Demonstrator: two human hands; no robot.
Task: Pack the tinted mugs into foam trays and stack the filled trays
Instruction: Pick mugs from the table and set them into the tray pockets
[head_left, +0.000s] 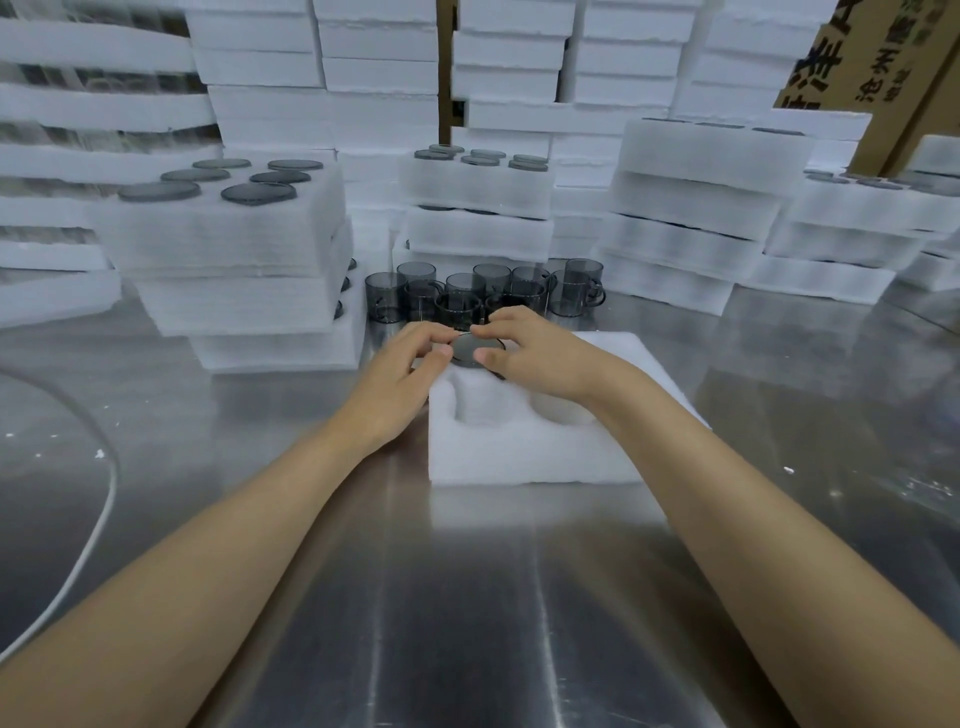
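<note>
Grey-tinted mug, base up near the far-left corner of the foam tray, pinched at its rim between my left hand and right hand: I judge even downward pressure seats it squarely.

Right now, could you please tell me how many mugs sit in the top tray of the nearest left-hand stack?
6 mugs in that top tray: near left, middle left, far left, near right, middle right, far right. None looks hidden.
</note>
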